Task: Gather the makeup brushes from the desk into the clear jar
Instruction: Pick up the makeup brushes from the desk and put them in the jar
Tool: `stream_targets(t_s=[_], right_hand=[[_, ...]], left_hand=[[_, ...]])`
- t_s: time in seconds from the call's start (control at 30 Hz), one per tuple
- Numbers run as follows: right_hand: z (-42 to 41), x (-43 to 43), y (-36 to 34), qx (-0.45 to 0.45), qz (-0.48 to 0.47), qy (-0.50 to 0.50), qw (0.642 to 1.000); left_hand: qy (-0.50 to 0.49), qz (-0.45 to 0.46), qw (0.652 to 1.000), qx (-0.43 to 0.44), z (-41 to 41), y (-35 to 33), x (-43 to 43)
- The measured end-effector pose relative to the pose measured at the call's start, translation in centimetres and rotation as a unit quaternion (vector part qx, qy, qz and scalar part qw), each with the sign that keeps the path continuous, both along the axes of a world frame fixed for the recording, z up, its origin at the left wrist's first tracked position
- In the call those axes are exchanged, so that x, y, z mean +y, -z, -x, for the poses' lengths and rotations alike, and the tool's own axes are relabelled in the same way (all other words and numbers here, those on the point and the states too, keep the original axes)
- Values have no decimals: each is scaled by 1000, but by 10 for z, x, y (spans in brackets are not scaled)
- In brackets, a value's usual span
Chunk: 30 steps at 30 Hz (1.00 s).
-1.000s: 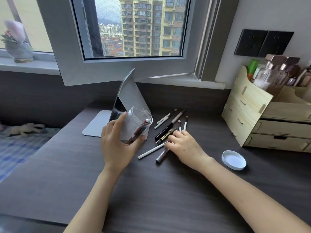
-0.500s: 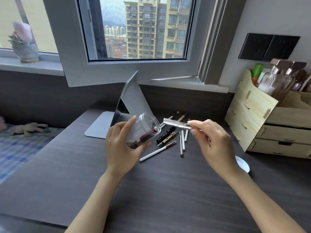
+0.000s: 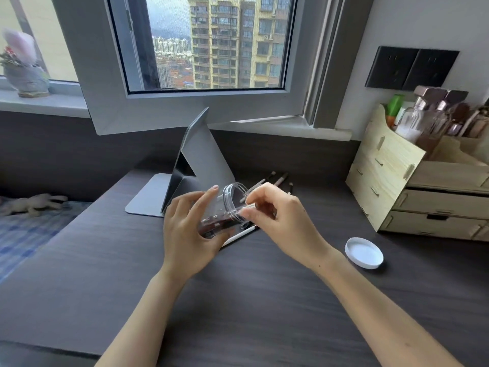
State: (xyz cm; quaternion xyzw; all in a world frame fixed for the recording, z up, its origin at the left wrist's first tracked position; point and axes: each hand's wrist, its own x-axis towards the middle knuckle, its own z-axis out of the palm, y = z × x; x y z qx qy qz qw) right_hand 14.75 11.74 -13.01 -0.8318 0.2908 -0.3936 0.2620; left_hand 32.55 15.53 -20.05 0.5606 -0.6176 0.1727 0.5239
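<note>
My left hand (image 3: 189, 229) grips the clear jar (image 3: 229, 206), tilted with its open mouth toward the right, above the dark desk (image 3: 238, 300). Dark brushes lie inside the jar. My right hand (image 3: 280, 221) is at the jar's mouth, fingers pinched on a silver brush whose end shows at the rim (image 3: 244, 207). Several loose brushes (image 3: 275, 180) lie on the desk behind the hands, and a white-handled brush (image 3: 239, 235) pokes out beneath them. Most of the pile is hidden by my hands.
A white jar lid (image 3: 363, 252) lies on the desk to the right. A wooden drawer organiser (image 3: 412, 192) with bottles stands at the far right. A grey folding mirror stand (image 3: 195, 168) is right behind the jar. An open window sash (image 3: 185, 112) overhangs the desk's back.
My right hand picked a silver brush from the pile, lifted it, and has now brought it to the jar's mouth. My left hand tilted the jar further toward the right.
</note>
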Motion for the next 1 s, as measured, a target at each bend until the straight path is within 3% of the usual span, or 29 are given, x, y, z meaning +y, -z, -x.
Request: stream_targets(t_s=[0.17, 0.23, 0.3, 0.37, 0.47, 0.77, 0.83, 0.93, 1.0], right_hand=[[-3, -6, 7, 32, 41, 6, 999], [-1, -11, 10, -36, -19, 4, 999], [1, -27, 22, -48, -8, 83, 995], [4, -42, 42, 70, 50, 133, 987], [3, -54, 72, 236, 150, 90, 956], [9, -70, 75, 394, 393, 86, 827], [18, -68, 73, 363, 376, 83, 848], [38, -59, 63, 186, 261, 146, 936], [56, -50, 46, 76, 171, 177, 966]], left_hand=[[3, -8, 1000, 14, 1, 1, -1], [-13, -19, 999, 41, -1, 1, -1], [-27, -22, 995, 89, -4, 0, -1], [-34, -14, 990, 133, -5, -3, 0], [-42, 13, 984, 171, -6, -8, 2], [-35, 14, 984, 173, -9, -5, 1], [-31, 6, 985, 169, -8, -5, 1], [-24, -3, 986, 165, -7, -4, 0], [-18, -10, 987, 159, -6, -2, -2]])
